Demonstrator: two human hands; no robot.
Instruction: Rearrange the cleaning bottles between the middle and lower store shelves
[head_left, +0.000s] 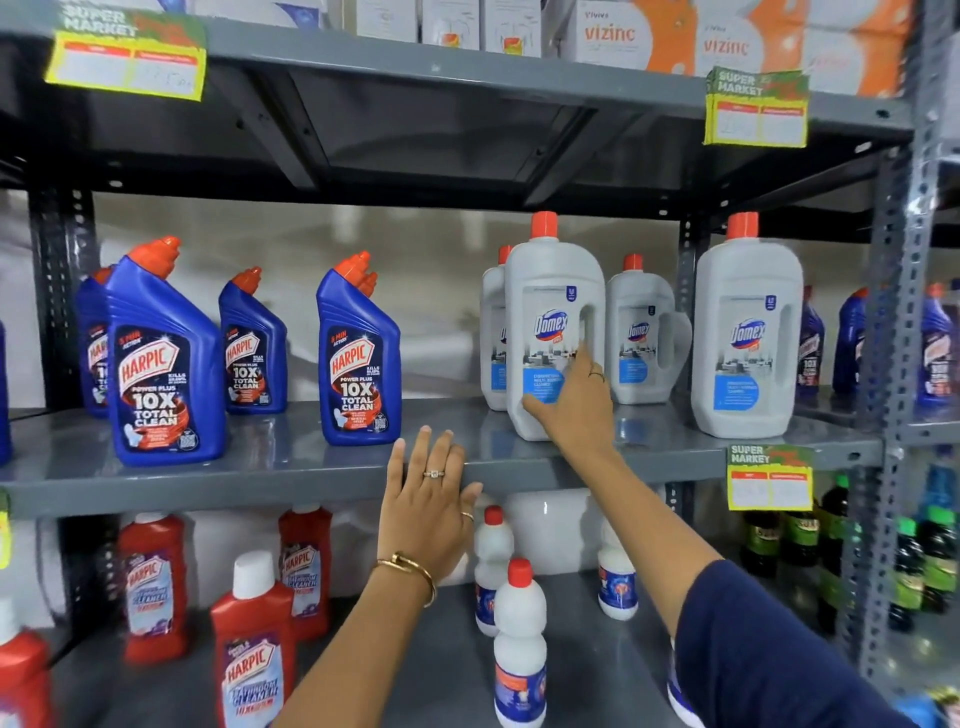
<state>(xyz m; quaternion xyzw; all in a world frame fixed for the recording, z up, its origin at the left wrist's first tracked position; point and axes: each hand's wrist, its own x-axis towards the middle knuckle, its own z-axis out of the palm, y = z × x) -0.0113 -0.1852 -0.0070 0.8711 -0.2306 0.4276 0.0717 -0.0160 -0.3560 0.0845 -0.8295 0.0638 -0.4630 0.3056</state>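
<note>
On the middle shelf (291, 470) stand several blue Harpic bottles (162, 358) at the left and several grey Domex jugs with red caps at the right. My right hand (574, 400) reaches up and touches the front of the nearest Domex jug (550, 291), fingers spread against its lower label and handle, not closed round it. My left hand (428, 501) hovers open in front of the middle shelf's edge, holding nothing. The lower shelf (447, 670) carries red Harpic bathroom cleaner bottles (252, 644) at the left and small white bottles with red caps (519, 644) in the middle.
Another Domex jug (745, 332) stands at the shelf's right end. Yellow price tags (770, 478) hang from the shelf edges. A grey upright post (891, 364) borders the right side, with dark green bottles (924, 566) beyond it. White and orange boxes (634, 36) fill the top shelf.
</note>
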